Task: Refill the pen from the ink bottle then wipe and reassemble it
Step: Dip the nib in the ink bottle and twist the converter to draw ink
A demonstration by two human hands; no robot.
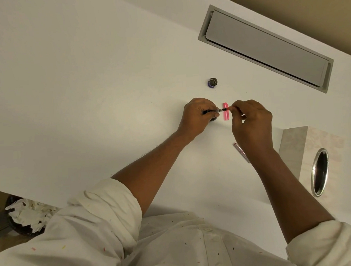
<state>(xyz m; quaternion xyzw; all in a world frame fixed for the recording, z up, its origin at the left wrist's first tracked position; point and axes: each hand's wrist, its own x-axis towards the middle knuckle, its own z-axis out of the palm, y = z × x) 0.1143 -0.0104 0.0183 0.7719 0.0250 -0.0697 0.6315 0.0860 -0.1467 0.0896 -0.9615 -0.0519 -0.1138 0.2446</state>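
Now in hand: by my reckoning you are between fill and wipe, with the black pen section point(220, 110) held level over the middle of the worktop point(86, 76).
Left hand point(198, 116): curled round the section's body.
Right hand point(251, 121): fingertips pinching its free end.
Next move: a steady, level grip and a tissue before the pink pen piece point(226, 115), lying just behind, goes on.
Ink: small dark round thing point(212, 83) farther back, either the bottle or its cap, I cannot tell which.
Surface: white, with a grey hatch point(267, 46) toward the far right corner and a tissue box point(291, 145) at the right edge.
Room: bin of crumpled tissues point(26, 214) below the near left edge.
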